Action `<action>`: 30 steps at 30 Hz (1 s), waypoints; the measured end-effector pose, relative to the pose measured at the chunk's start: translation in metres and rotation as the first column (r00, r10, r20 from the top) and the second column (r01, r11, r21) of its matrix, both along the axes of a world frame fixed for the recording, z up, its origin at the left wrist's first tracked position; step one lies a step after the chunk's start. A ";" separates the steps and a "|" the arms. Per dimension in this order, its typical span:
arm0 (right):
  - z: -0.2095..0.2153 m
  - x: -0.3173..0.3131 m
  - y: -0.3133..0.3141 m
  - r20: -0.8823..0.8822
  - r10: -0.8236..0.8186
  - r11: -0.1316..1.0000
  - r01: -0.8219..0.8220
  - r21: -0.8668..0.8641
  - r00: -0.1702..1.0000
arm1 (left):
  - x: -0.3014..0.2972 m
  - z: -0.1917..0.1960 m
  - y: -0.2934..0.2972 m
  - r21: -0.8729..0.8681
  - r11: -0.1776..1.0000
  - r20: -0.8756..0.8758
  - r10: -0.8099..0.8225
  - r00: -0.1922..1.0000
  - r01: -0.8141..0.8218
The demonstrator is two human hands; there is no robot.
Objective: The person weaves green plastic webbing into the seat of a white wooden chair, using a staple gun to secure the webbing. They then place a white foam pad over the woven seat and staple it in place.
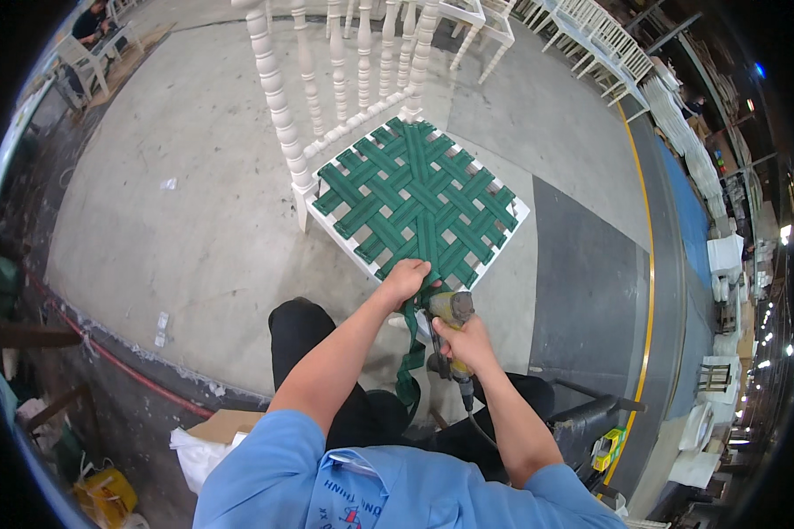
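A white wooden chair with turned spindles [278, 97] stands before me, its seat woven with green webbing [415, 189]. My left hand [408, 280] grips the strap at the seat's near corner, fingers closed on it. From there the loose green strap end [408, 375] hangs down between my knees. In my right hand [468, 342] is a yellow and black pneumatic staple gun [453, 309], with an air hose running from its lower end. The gun's head is close to the same near corner, beside my left hand. Whether its nose touches the frame is hidden.
More white chairs [591, 44] stand in rows at the far right. Another person [93, 26] sits by a chair at the far left. A red hose [141, 375] crosses the floor on the left. A cardboard box [225, 427] and white plastic lie by my left side.
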State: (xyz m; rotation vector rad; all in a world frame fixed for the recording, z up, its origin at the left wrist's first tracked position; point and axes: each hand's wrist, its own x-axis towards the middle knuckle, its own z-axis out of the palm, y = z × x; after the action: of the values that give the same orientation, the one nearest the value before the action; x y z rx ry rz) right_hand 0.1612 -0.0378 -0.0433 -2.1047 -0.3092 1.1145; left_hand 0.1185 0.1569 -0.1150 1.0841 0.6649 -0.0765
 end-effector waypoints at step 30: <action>-0.004 0.015 -0.583 -0.110 -0.994 -0.014 0.994 0.110 -0.002 | -0.044 0.057 -0.111 0.898 0.147 -0.398 -0.129 0.908 0.414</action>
State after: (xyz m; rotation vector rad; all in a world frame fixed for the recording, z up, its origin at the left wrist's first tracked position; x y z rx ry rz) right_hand 0.1766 -0.6209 -0.0473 -1.4476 1.0563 0.0873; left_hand 0.0746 0.0455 -0.0578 2.5574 0.6952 -0.0964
